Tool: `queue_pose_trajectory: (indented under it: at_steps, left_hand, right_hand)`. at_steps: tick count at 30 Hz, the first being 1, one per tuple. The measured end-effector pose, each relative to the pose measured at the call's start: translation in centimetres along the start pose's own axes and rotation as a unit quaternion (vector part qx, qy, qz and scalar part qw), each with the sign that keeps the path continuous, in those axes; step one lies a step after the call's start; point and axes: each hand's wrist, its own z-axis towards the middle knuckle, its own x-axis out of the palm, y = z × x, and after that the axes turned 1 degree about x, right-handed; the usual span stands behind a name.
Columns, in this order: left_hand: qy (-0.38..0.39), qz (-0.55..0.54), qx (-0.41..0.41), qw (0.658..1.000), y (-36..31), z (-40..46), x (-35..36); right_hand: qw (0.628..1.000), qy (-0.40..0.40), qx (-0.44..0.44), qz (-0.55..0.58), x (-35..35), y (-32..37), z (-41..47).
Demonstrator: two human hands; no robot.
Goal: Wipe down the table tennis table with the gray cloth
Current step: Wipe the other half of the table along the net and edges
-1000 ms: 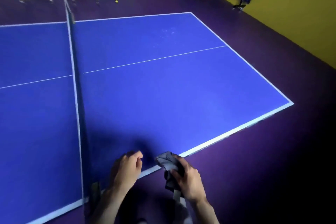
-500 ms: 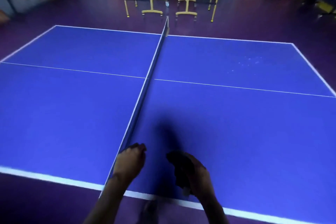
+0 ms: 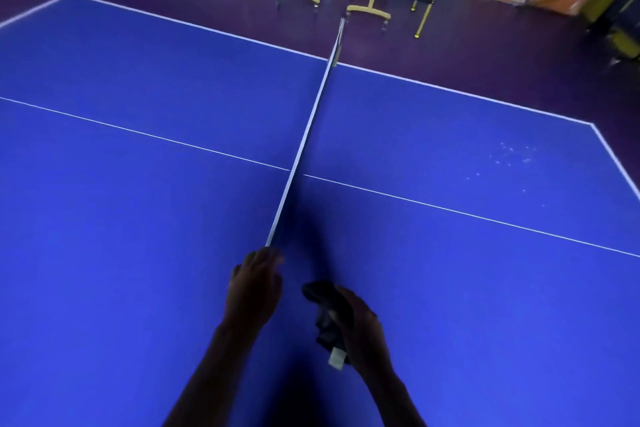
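Right hand (image 3: 360, 329) clutching gray cloth (image 3: 327, 319), left hand (image 3: 252, 291) loosely curled, empty, beside net (image 3: 301, 149)

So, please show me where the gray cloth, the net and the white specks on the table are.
gray cloth (image 3: 325, 319), head view: bunched middle, gripped by the right hand.
net (image 3: 304, 142), head view: white top band, mid-span.
white specks (image 3: 509, 158), head view: middle of the cluster, right half.

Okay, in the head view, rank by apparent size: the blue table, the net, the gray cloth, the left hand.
1. Blue table
2. Net
3. Left hand and gray cloth: unsure, the right hand hides part of the bunched cloth.
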Motion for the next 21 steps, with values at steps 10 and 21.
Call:
queue_pose_trajectory:
  at_steps: [10,21]
  left_hand:
    - [0.067,-0.022,-0.032,0.997,5.6,11.8,6.2]
    - [0.034,-0.015,-0.055,0.998,10.9,12.6,11.7]
  right_hand:
    - [0.94,-0.184,-0.104,-0.269,1.2,0.6,22.9]
    - [0.801,-0.219,-0.223,-0.511,5.4,-9.1,33.6]
